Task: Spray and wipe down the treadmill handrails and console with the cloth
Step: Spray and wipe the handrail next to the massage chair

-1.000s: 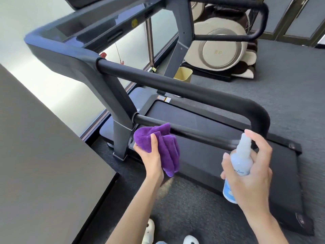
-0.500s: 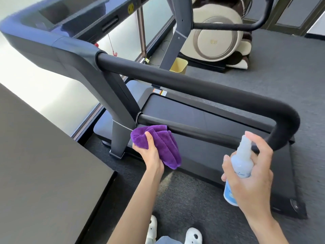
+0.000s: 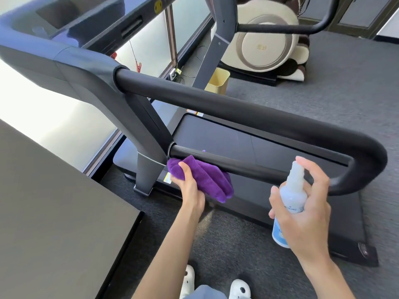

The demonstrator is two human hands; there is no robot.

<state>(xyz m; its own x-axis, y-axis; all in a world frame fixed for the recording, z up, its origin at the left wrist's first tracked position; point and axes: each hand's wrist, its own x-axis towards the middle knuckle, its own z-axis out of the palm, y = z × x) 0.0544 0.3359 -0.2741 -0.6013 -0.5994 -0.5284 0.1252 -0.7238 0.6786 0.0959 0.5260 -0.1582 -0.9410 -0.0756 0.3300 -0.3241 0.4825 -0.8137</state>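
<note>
A dark table (image 3: 54, 223) is seen at the far left. Next to it, the purple cloth (image 3: 205, 180) is clasped in the left hand (image 3: 190, 190) and pressed against the underside of the lower handrail (image 3: 248, 167), close to the treadmill upright (image 3: 149, 152). Further right, the spray bottle (image 3: 289, 203) is gripped upright in the right hand (image 3: 306, 212), a finger laid on its nozzle, just in front of the handrail's curved end.
</note>
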